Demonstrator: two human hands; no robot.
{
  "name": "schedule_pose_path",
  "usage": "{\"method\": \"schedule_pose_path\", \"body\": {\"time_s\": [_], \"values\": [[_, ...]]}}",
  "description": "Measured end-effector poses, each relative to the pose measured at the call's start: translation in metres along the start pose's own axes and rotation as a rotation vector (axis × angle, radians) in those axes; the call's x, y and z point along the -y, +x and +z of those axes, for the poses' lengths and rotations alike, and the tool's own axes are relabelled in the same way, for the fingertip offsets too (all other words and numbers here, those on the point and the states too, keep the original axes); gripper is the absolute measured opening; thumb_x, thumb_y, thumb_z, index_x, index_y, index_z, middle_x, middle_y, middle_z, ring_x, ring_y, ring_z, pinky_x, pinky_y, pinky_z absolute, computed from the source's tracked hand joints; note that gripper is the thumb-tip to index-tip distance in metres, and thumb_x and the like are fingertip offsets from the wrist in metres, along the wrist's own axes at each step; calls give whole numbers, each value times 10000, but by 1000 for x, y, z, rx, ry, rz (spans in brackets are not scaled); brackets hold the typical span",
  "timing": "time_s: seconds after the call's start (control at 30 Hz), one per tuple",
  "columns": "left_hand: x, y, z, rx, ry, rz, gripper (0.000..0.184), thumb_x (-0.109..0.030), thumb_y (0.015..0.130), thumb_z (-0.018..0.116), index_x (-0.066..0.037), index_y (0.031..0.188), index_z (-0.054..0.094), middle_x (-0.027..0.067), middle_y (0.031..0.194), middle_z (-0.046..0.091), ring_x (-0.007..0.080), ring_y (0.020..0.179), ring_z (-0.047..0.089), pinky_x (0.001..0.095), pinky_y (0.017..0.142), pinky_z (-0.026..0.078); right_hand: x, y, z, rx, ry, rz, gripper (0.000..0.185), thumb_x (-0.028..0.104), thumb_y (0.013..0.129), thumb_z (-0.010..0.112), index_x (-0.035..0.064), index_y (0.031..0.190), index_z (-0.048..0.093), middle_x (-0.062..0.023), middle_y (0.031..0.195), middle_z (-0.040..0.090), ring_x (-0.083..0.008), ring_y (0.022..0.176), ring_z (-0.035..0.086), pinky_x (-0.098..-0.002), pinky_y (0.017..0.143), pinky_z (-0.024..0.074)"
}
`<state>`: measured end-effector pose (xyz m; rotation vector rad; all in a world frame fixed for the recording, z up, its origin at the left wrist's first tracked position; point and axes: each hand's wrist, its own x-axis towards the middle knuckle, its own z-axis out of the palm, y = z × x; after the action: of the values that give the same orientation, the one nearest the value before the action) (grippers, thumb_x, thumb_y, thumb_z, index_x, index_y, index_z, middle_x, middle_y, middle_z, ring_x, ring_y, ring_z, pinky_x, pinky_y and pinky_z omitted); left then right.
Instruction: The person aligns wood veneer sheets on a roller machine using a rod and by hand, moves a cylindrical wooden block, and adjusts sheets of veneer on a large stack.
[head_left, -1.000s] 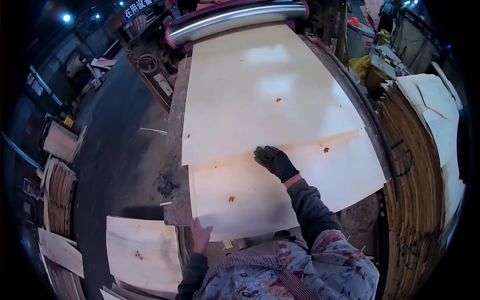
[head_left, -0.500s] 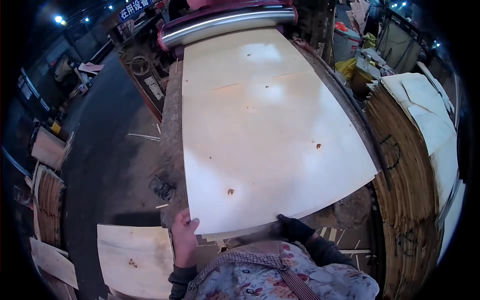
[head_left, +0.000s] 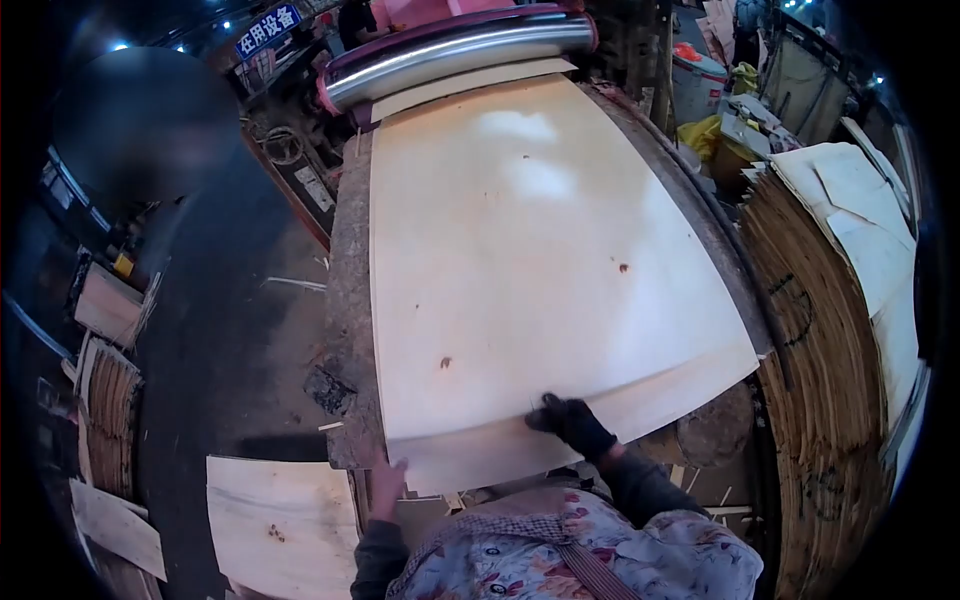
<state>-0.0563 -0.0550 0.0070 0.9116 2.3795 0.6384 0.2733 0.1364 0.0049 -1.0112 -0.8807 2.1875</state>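
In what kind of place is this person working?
Probably a wood veneer or plywood workshop: a long metal roller stands at the far end of the thin wood sheets, and a tall stack of sheets is on the right.

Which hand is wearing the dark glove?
The right hand, at the near edge of the top sheet. The left hand, by a corner of the lower sheet, is bare.

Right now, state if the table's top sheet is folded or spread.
Spread: the top sheet lies broad across the table, its surface showing no fold.
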Motion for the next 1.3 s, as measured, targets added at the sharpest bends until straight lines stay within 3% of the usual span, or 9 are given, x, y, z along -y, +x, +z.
{"method": "schedule_pose_path", "body": {"time_s": [0.23, 0.33, 0.43, 0.57, 0.83, 0.93, 1.03, 1.13, 1.3], "values": [[14, -18, 58, -101, 139, -65, 835, -309, 719, 714, 11, 1386, 327, 266, 1477, 182, 369, 1390, 157, 486, 1100, 226, 34, 129, -6, -4, 389, -102, 255, 279, 899, 626, 25, 905, 611, -141, 867, 671, -276, 830, 669, -412, 787, 559], [29, -10, 52, -68, 144, -36, 766, -289, 720, 710, -3, 1355, 392, 267, 1449, 245, 376, 1352, 253, 473, 1085, 266, 38, 158, -10, 70, 441, -118, 205, 190, 940, 539, 8, 1033, 555, -166, 1024, 633, -308, 958, 631, -425, 893, 522], [54, 3, 44, -64, -261, -72, 688, -270, 706, 723, -7, 1294, 482, 259, 1351, 402, 354, 1259, 407, 436, 1021, 359, 36, 157, -2, 129, 531, -145, 295, 164, 955, 504, 3, 1200, 470, -196, 1218, 545, -336, 1096, 567, -437, 968, 471], [0, -3, -5, -99, -452, -64, 402, -95, 775, 661, 15, 1154, 586, 168, 1081, 614, 247, 972, 599, 346, 843, 473, 40, 128, 1, 359, 500, -181, 495, 146, 966, 473, 21, 1401, 274, -194, 1419, 374, -363, 1251, 444, -459, 1050, 387], [-56, -18, -51, 60, -855, -2, 233, -3, 835, 596, 32, 1064, 617, 79, 955, 661, 142, 832, 611, 281, 769, 483, -43, 9, -17, 381, 325, 177, 397, 249, 978, 443, 14, 1297, 474, -170, 1273, 545, -311, 1138, 555, -456, 1036, 397], [-91, -33, -75, 86, -886, 81, 237, -11, 832, 599, 33, 1063, 617, 83, 953, 662, 134, 826, 611, 271, 765, 482, -37, -47, -9, 304, 436, 339, 414, 287, 988, 420, -5, 1274, 490, -146, 1230, 570, -274, 1099, 570, -425, 974, 448], [-118, -41, -96, 119, -981, 63, 237, -16, 830, 596, 40, 1060, 618, 86, 956, 663, 133, 825, 615, 264, 759, 483, -52, -63, -35, 34, 159, 363, 452, 366, 973, 455, -25, 1176, 554, -125, 1014, 650, -273, 938, 631, -371, 915, 489], [-134, -44, -110, 130, -1122, 132, 261, -6, 825, 578, 68, 1073, 608, 115, 968, 666, 152, 813, 635, 281, 772, 499, -25, -81, -31, -1, 21, 490, 400, 368, 959, 487, -4, 1061, 591, -116, 958, 651, -248, 998, 621, -391, 905, 483], [-118, -20, -119, 70, -1173, 84, 247, -33, 831, 581, 71, 1051, 624, 110, 918, 669, 148, 764, 631, 277, 721, 503, -2, -83, -3, 33, 259, 307, 362, 340, 961, 500, -6, 970, 608, -98, 919, 674, -236, 911, 652, -362, 863, 508]]}}
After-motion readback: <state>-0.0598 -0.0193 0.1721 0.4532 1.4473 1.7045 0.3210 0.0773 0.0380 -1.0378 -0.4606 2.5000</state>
